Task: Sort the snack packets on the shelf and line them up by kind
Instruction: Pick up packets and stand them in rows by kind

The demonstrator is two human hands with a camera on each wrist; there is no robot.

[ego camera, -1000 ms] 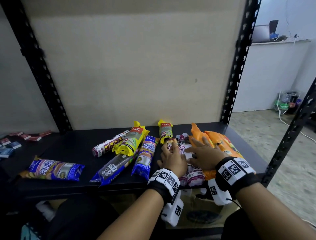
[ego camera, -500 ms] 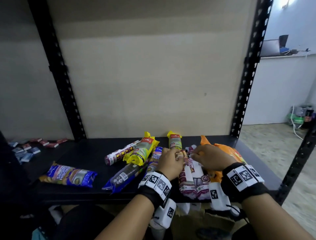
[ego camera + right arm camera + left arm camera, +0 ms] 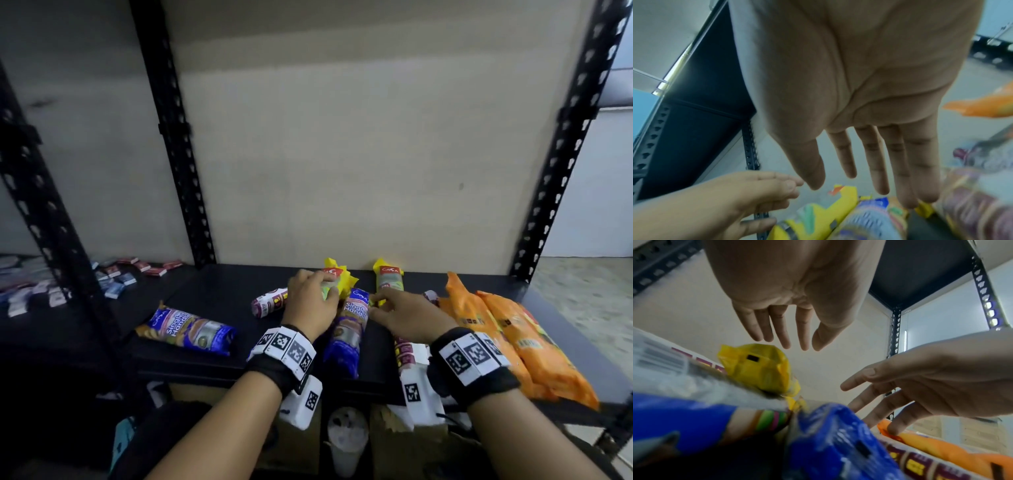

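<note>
Snack packets lie on the black shelf (image 3: 219, 291). My left hand (image 3: 322, 291) hovers with straight fingers over a yellow packet (image 3: 342, 279) at the back; in the left wrist view the left hand (image 3: 789, 344) holds nothing above that yellow packet (image 3: 756, 366). My right hand (image 3: 380, 305) reaches, fingers straight, toward the near end of a second yellow packet (image 3: 388, 281); the right wrist view shows the right hand (image 3: 869, 186) empty. A blue packet (image 3: 349, 329) lies between the hands. Another blue packet (image 3: 188, 330) lies apart at the left.
Two orange packets (image 3: 507, 329) lie side by side at the shelf's right end. A maroon-and-white packet (image 3: 269, 303) lies left of my left hand, another (image 3: 407, 353) under my right wrist. Small boxes (image 3: 116, 277) sit on the neighbouring shelf. Black uprights (image 3: 178, 137) flank the bay.
Both hands have left the maroon-and-white packets at the front and moved back and left to the yellow packets. They are now apart with fingers straight.
</note>
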